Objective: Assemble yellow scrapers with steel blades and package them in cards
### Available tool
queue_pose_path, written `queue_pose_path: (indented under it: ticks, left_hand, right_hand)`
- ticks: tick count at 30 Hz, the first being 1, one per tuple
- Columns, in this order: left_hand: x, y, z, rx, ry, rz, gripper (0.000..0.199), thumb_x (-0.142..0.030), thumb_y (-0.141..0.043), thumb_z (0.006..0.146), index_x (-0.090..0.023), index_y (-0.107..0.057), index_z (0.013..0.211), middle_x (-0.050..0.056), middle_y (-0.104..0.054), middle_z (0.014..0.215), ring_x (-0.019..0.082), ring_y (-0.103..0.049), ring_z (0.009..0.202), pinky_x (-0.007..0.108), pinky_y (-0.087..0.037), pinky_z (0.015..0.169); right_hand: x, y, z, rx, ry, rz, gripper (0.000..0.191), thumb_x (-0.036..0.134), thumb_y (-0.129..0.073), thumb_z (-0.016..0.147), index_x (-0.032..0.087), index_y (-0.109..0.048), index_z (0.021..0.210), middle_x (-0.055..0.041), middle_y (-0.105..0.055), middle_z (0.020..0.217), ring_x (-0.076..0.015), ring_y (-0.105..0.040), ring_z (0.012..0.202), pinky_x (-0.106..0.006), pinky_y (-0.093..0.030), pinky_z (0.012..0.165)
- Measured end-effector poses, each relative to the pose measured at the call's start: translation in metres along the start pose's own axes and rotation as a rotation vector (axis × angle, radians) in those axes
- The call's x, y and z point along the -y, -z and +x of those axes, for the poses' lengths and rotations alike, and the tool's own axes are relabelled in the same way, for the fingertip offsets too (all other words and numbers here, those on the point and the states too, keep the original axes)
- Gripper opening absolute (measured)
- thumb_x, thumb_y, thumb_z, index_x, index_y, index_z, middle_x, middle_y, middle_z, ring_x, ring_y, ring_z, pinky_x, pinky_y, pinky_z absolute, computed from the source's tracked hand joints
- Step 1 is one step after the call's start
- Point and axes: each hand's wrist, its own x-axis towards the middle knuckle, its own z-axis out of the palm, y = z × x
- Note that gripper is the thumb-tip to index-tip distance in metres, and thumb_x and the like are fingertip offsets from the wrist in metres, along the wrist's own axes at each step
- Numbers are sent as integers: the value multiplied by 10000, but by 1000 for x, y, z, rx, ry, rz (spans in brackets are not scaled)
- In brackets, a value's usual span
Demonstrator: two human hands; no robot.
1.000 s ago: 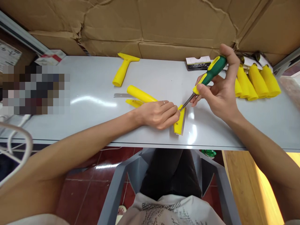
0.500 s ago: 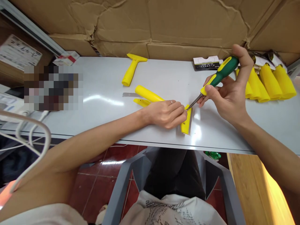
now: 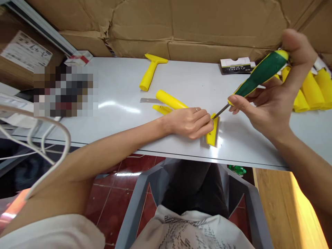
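Green-and-yellow screwdriver (image 3: 261,74), pinched by the thumb and fingers of the right hand (image 3: 275,107), meets the yellow scraper (image 3: 212,134), which the left hand (image 3: 190,122) clasps with curled fingers

single head-worn view, looking forward and down from above the lap, hands at close range, cardboard beyond, no second view sharing the scene

Grn screwdriver (image 3: 263,73) (yel trim).
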Motion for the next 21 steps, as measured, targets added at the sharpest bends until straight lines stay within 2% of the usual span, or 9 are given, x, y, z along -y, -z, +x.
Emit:
queue_pose_path:
  ticks: [2,4,5,7,8,12,15,18,21]
  left_hand:
    - [-1,-1,-2,53,10,-42,243,-93,-517,1097,-177,-703,965,44,-721,822,160,-648,699,284,-533,581]
    - [-1,-2,-3,75,24,-62,244,-87,-508,1097,-175,-701,975,48,-726,836,160,-653,703,289,-532,579]
    - [-1,-3,-4,78,27,-63,246,-82,-504,1096,-175,-700,981,47,-728,838,160,-653,703,290,-532,579]
    - [0,-3,-4,89,32,-52,251,-72,-494,1094,-177,-700,996,44,-731,842,157,-657,703,290,-534,585]
    - [0,-3,-4,96,36,-40,255,-70,-490,1095,-179,-699,998,42,-731,842,156,-662,708,289,-537,593]
    - [2,-2,-2,60,49,37,264,-77,-498,1095,-182,-685,943,31,-724,822,147,-657,685,280,-522,579]
    - [2,-1,-1,-23,41,48,239,-65,-558,1075,-167,-676,894,14,-686,752,134,-620,639,268,-501,552]
    - [4,0,-2,-10,38,43,228,-58,-563,1075,-161,-678,906,20,-688,761,140,-624,661,270,-511,564]
    - [8,0,2,-19,32,44,234,-60,-561,1078,-163,-671,899,19,-687,763,143,-627,671,270,-513,573]
  right_hand:
    - [1,2,7,-13,156,-65,728,551,-949,809,639,-609,1447,47,-544,1565,-195,-779,930,-335,-731,694]
    - [3,3,16,7,251,-79,528,659,-765,952,569,-670,1463,-27,-723,1292,-268,-804,1017,-414,-740,784]
    - [4,3,22,32,268,-65,482,649,-700,1004,549,-679,1475,-36,-762,1243,-290,-806,1070,-462,-737,856]
    - [5,2,35,49,278,-38,400,583,-703,1028,505,-737,1419,-26,-797,1261,-308,-805,1117,-531,-708,960]
    - [5,1,41,46,290,-24,375,570,-743,1007,487,-763,1372,-18,-801,1266,-305,-809,1106,-536,-698,964]
    - [-1,-2,60,-67,383,-90,447,617,-924,826,430,-805,1214,-3,-746,1188,-223,-787,976,-381,-684,809]
    - [-9,-2,60,-181,429,-116,406,705,-844,866,386,-838,1118,-29,-729,1060,-182,-744,879,-322,-673,730]
    - [-14,-1,53,-130,269,2,409,727,-728,950,384,-773,1168,-31,-784,1156,-232,-788,969,-431,-708,885]
    - [-13,2,49,-130,174,35,420,690,-810,900,358,-712,1137,-30,-799,1173,-275,-792,1095,-493,-688,990]
